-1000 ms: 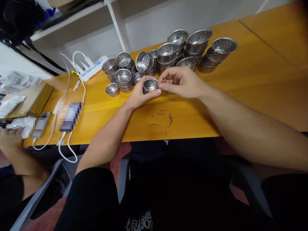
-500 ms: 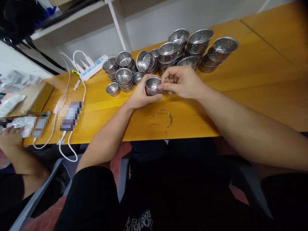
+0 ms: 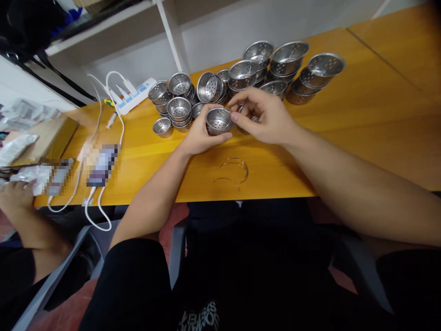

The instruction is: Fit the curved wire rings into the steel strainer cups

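A small perforated metal strainer basket (image 3: 218, 122) is held in my left hand (image 3: 200, 134), thumb along its near side and fingers around the left and far side. At its right rim, the thumb and index finger of my right hand (image 3: 263, 115) are closed in a pinch; what lies between the fingertips is too small to make out. Another metal basket shows partly behind my right fingers. On the table below my hands lie curved thin wires (image 3: 246, 171), touching neither hand.
Stacks of similar strainer baskets (image 3: 242, 76) stand along the back of the table (image 3: 372, 115). Left are a white power strip (image 3: 136, 99), cables, and a phone (image 3: 102, 166). At the far left a co-worker's hand (image 3: 15, 195) rests near plastic bags and a cardboard box (image 3: 46, 138).
My right fingertips have drawn back slightly from inside the basket to its right rim. The basket has tilted and shifted slightly left in my left hand.
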Available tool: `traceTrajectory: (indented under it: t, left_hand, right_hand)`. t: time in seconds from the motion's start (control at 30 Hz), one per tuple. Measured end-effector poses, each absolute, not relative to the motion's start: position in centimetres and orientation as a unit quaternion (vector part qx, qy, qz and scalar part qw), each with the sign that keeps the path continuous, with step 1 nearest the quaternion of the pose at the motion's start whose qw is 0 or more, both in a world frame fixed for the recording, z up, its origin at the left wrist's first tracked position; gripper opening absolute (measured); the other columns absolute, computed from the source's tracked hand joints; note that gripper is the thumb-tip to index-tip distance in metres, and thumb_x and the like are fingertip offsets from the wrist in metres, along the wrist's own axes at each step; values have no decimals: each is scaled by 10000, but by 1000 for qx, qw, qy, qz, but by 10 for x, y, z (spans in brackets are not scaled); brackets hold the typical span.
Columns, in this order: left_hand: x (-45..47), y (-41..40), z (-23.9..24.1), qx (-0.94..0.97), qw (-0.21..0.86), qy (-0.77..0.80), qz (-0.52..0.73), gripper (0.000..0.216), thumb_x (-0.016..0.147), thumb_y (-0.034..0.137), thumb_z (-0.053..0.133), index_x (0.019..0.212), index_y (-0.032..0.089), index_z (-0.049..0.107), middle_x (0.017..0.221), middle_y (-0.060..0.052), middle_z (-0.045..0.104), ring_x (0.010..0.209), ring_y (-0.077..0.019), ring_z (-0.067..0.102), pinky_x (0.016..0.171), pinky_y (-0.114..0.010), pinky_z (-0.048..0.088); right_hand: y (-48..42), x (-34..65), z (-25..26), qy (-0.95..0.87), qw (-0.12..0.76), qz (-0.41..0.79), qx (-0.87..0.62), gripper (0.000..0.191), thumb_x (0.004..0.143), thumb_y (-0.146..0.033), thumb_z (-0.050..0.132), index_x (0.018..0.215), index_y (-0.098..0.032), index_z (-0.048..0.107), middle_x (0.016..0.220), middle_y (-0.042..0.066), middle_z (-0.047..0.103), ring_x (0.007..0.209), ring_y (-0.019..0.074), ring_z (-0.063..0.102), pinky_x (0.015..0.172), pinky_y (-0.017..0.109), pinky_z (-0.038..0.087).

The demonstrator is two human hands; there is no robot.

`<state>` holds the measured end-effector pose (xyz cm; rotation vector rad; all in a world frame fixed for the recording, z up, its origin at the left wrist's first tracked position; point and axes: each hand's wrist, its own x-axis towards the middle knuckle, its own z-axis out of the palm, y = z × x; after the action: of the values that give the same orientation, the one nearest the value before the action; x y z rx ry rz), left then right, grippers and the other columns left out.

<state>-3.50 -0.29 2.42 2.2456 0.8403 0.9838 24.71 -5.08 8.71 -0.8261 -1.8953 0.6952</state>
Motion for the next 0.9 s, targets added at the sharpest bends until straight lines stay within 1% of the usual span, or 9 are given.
traceTrajectory:
  t: [0.07,0.17,0.23,0.33,0.47,0.57,0.67,0.8,0.9]
  left_hand:
    - [-35,-5,28,831,262,327,365,933,1090,632,1021,1807,293,530,1660,-144,751,1557,-381,829,1352,-581,709]
    - [-34,-8,32,830,248,346,362,936,1086,640,1029,1803,297,534,1671,-143,751,1578,-387,825,1370,-599,701]
    - [-34,-9,33,829,243,348,364,933,1090,631,1025,1811,311,527,1679,-139,749,1593,-391,822,1374,-614,701]
    - [-35,-9,32,835,238,336,366,940,1091,604,1024,1829,326,513,1692,-141,741,1601,-398,817,1368,-624,708]
    - [-39,-6,29,838,242,330,361,927,1112,633,998,1840,322,514,1705,-157,727,1611,-400,801,1377,-624,704]
    - [-41,0,25,837,252,307,376,958,1051,727,1039,1766,301,563,1649,-145,748,1575,-404,808,1389,-656,687]
    - [-40,5,22,839,260,275,391,987,1020,822,1026,1720,292,576,1615,-136,757,1524,-396,823,1379,-671,682]
    - [-38,9,18,838,272,245,406,1007,1020,891,990,1724,314,560,1601,-126,760,1505,-393,836,1355,-665,695]
    - [-38,13,13,836,279,228,413,1008,1025,885,991,1739,337,538,1598,-117,766,1509,-392,844,1357,-655,700]
  right_hand:
    - [-49,251,87,-792,450,238,-338,300,1195,-667,823,1240,-374,870,1292,101,849,986,319,712,881,540,646]
    - [-47,256,88,-816,443,185,-320,123,1166,-461,809,1203,-375,890,1351,125,871,1164,403,787,988,627,680]
    - [-47,257,90,-826,436,168,-315,122,1137,-368,798,1201,-346,900,1398,147,879,1224,435,815,1016,657,697]
    - [-50,257,93,-838,411,167,-317,221,1141,-262,720,1217,-322,918,1471,164,869,1305,436,820,1098,673,714]
    - [-50,257,93,-838,398,171,-331,244,1105,-291,761,1240,-345,956,1486,139,879,1347,445,815,1152,699,722]
    - [-48,258,90,-838,377,188,-347,257,1113,-333,801,1286,-392,982,1518,107,889,1384,451,811,1180,695,723]
    - [-46,258,86,-848,372,186,-329,287,1116,-347,804,1320,-373,1003,1495,117,886,1381,454,821,1170,674,725]
    - [-43,255,80,-865,362,174,-302,358,1112,-315,786,1389,-367,1006,1541,106,840,1368,422,831,1136,615,723]
    - [-43,255,78,-872,344,173,-301,399,1091,-277,818,1436,-366,998,1601,116,802,1406,432,821,1162,617,711]
